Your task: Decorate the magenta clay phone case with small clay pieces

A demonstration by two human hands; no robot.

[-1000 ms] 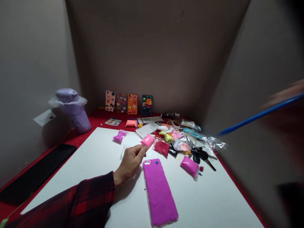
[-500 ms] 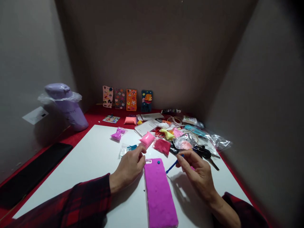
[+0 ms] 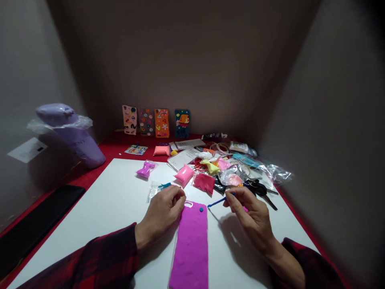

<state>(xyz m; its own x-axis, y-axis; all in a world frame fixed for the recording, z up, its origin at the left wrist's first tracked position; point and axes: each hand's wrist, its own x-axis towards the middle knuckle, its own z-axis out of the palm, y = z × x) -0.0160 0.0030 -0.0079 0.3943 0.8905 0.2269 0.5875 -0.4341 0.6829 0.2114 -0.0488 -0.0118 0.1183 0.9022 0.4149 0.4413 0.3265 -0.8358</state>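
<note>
A phone case (image 3: 192,245) covered in magenta clay lies on the white board in front of me. Near its top right corner sits a small blue clay dot (image 3: 201,209), beside the camera opening. My left hand (image 3: 164,212) has its fingers curled and pinches the case at the upper left edge. Between the thumb and fingers of my right hand (image 3: 251,212) is a thin blue clay modelling tool (image 3: 217,202). Its tip points left, close to the case's top right corner and the dot. A bit of magenta shows behind my right fingers, partly hidden.
Clay packets, pink (image 3: 184,175), red (image 3: 204,183) and purple (image 3: 146,169), lie behind my hands. Scissors (image 3: 258,188) and plastic bags crowd the right. Decorated phone cases (image 3: 162,122) lean on the back wall. A purple wrapped object (image 3: 80,140) stands left, near a black slab (image 3: 45,228).
The phone case has turned, its lower end swinging left. The modelling tool's tip has risen slightly toward the case's top corner. My left fingers have closed on the edge.
</note>
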